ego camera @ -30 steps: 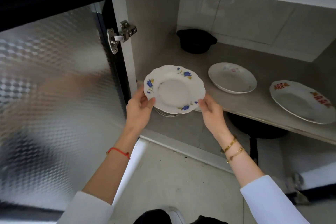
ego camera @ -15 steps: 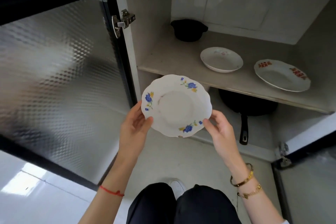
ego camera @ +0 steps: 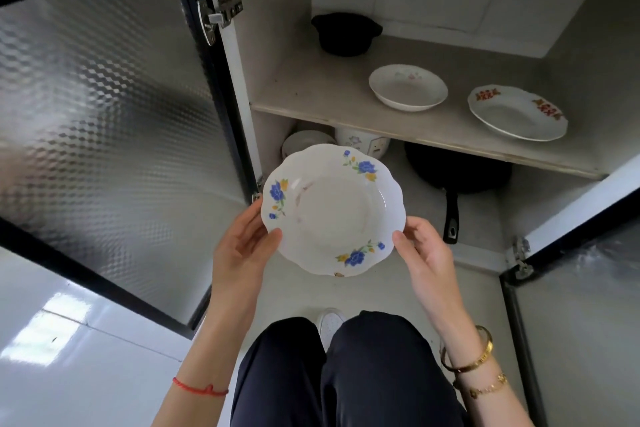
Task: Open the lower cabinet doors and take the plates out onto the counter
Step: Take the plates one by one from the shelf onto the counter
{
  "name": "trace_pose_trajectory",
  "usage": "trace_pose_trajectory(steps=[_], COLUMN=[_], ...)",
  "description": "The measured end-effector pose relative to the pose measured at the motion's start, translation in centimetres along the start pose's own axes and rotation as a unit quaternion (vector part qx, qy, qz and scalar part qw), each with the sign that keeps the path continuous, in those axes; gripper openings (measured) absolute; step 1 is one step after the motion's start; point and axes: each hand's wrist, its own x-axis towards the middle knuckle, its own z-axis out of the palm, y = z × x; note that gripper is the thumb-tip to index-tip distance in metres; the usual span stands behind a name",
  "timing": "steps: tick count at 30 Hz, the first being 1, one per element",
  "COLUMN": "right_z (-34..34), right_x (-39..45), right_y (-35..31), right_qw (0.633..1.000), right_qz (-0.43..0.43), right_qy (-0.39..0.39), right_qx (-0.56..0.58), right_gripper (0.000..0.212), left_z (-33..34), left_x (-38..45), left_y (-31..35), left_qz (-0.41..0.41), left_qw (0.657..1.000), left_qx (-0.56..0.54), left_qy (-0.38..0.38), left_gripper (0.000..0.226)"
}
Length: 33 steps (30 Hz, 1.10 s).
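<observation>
A white scalloped plate with blue flowers [ego camera: 334, 210] is held in front of the open lower cabinet, clear of the shelf. My left hand [ego camera: 242, 250] grips its left rim and my right hand [ego camera: 424, 253] grips its right rim. On the cabinet shelf [ego camera: 311, 94] lie a plain white deep plate [ego camera: 408, 87] and, to its right, a white plate with red patterns [ego camera: 517, 112]. Both cabinet doors stand open: the left door [ego camera: 104, 114] and the right door [ego camera: 581, 305].
A black pot [ego camera: 346, 33] sits at the back of the shelf. Below the shelf are a black frying pan [ego camera: 457, 172], a white rice cooker [ego camera: 362, 144] and a pale lid [ego camera: 306, 144]. My knees and a white shoe are under the plate.
The blue-flowered plate has come off the shelf and out of the cabinet toward me, held by both hands. My view has pulled back and now shows the lower compartment.
</observation>
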Motion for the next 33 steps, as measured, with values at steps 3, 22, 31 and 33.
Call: trace_pose_trajectory(steps=[3,22,31,33], right_z=[0.1,-0.6,-3.1,-3.7], right_x=[0.2,5.8,3.3,2.7], right_y=[0.0,-14.2,-31.9,-36.0], right_qw=[1.000,0.996,0.991,0.990], right_qz=[-0.001,0.063,0.112,0.117], right_qy=[-0.009,-0.059,-0.073,-0.072], right_qx=[0.003,0.006,-0.014,-0.018], right_gripper=[0.015,0.016,0.015,0.015], left_z=[-0.1,2.1,3.6,4.0], left_x=[0.2,2.2,-2.8,-3.9], left_y=[0.1,15.2,32.7,36.5], left_qz=[-0.003,-0.092,-0.113,-0.115], left_qw=[1.000,0.995,0.993,0.993], left_qx=[-0.002,-0.019,-0.025,-0.030], left_qy=[0.003,0.018,0.014,0.014], left_gripper=[0.051,0.054,0.054,0.054])
